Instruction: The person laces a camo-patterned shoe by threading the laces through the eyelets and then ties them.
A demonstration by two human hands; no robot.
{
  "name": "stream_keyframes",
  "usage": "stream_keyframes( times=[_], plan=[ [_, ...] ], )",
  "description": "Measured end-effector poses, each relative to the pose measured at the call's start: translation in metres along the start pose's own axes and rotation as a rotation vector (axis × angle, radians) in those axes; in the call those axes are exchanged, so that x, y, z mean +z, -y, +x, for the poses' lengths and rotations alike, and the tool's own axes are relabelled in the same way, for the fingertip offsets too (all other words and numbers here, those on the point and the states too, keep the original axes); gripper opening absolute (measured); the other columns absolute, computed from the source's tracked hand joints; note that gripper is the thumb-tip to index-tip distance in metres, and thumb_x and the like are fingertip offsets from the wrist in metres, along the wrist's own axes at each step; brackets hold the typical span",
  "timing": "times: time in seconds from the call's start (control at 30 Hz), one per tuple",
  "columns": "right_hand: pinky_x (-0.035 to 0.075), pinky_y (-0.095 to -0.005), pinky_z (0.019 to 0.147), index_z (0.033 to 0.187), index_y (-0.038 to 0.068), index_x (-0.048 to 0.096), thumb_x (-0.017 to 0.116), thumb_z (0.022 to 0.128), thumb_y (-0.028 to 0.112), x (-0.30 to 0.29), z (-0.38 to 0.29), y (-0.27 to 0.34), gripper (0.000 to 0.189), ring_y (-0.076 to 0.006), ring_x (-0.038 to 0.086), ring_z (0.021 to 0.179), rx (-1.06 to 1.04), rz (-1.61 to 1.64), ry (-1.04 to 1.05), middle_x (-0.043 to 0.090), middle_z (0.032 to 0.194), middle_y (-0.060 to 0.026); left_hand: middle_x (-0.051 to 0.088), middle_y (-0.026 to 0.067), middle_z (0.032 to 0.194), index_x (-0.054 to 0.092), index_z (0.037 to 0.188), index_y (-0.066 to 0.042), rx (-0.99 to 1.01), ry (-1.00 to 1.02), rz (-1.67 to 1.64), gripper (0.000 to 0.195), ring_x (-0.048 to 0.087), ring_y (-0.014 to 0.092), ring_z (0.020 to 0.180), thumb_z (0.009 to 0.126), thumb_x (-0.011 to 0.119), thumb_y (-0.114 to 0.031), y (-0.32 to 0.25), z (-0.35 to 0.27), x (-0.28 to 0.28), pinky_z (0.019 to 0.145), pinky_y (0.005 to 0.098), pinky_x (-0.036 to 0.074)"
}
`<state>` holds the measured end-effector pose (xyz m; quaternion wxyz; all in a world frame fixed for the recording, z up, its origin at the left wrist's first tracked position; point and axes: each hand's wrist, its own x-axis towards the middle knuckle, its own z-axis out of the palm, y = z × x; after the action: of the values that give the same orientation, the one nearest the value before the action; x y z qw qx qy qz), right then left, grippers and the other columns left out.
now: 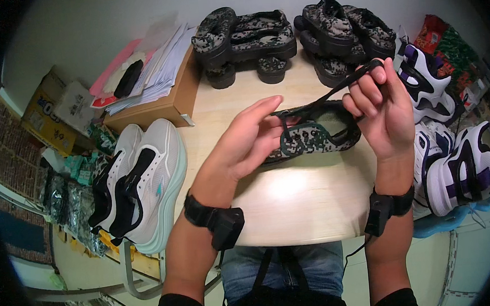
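A camouflage canvas shoe (312, 137) lies on its side on the light wooden table (300, 209), its toe towards the left. Around its front part rests my left hand (252, 135), palm turned to the right, the fingers partly hidden behind the shoe and the thumb raised. A black shoelace (334, 89) runs from the shoe's eyelets up to the right. Its upper end is pinched between the fingers and thumb of my right hand (380, 101), which is raised above the heel end of the shoe. Both wrists wear black straps with small boxes and cables.
Stacked camouflage shoes (262, 41) and another such pile (343, 35) stand along the wall. Left are a cardboard box (177, 102) with papers and a black brush-like item, and pale grey sneakers (157, 176). Purple-and-white sneakers (463, 172) stand on the right.
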<state>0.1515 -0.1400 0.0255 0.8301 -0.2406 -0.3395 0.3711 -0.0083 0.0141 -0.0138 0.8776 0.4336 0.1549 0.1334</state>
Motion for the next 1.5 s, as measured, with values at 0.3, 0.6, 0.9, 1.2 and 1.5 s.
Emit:
stream_keyframes(
  times=[0.3, 0.6, 0.9, 1.2, 1.5],
  plan=[
    [0.021, -0.0233, 0.048, 0.097, 0.005, 0.056, 0.039, 0.102, 0.025, -0.021, 0.003, 0.012, 0.027, -0.0062, 0.02, 0.046, 0.087, 0.129, -0.028, 0.028, 0.054, 0.0059, 0.054, 0.0334, 0.118, 0.046, 0.128, 0.002, 0.047, -0.103, -0.12, 0.044, 0.058, 0.042, 0.108, 0.096, 0.049, -0.028, -0.03, -0.013, -0.028, 0.093, 0.0543, 0.048],
    [0.023, -0.0256, 0.05, 0.092, 0.003, 0.056, 0.044, 0.098, 0.021, -0.042, 0.009, 0.006, 0.023, -0.009, 0.022, 0.046, 0.073, 0.324, -0.115, 0.026, 0.057, 0.0031, 0.065, 0.0168, 0.094, 0.047, 0.127, 0.004, 0.171, -0.228, 0.187, 0.037, 0.065, 0.023, 0.092, 0.092, 0.051, -0.003, -0.023, -0.011, -0.042, 0.079, 0.0341, 0.057],
    [0.025, -0.0261, 0.052, 0.091, 0.004, 0.056, 0.045, 0.098, 0.022, -0.056, 0.012, 0.004, 0.022, -0.0094, 0.024, 0.048, 0.031, 0.333, -0.121, 0.026, 0.057, 0.0031, 0.066, 0.0103, 0.087, 0.051, 0.124, -0.002, 0.166, -0.308, 0.33, 0.032, 0.065, 0.016, 0.078, 0.092, 0.051, -0.004, -0.028, -0.015, -0.036, 0.068, 0.0302, 0.057],
    [0.023, -0.0243, 0.049, 0.098, 0.004, 0.055, 0.043, 0.099, 0.02, -0.05, 0.011, 0.007, 0.02, -0.0079, 0.019, 0.047, -0.005, 0.258, -0.239, 0.023, 0.056, 0.0043, 0.065, 0.0158, 0.094, 0.055, 0.118, 0.002, 0.169, -0.286, 0.24, 0.03, 0.064, 0.018, 0.086, 0.092, 0.053, -0.013, -0.028, -0.017, -0.037, 0.069, 0.0315, 0.058],
    [0.046, -0.0365, 0.088, 0.098, -0.002, 0.067, 0.063, 0.087, 0.025, -0.056, 0.009, -0.036, 0.029, -0.0328, 0.061, 0.098, -0.357, -1.562, -0.283, 0.063, 0.104, -0.0228, 0.062, 0.0173, 0.102, 0.054, 0.118, 0.007, 0.228, -0.246, 0.084, 0.03, 0.065, 0.026, 0.095, 0.095, 0.052, -0.013, -0.014, -0.009, -0.025, 0.072, 0.0372, 0.061]
  ],
)
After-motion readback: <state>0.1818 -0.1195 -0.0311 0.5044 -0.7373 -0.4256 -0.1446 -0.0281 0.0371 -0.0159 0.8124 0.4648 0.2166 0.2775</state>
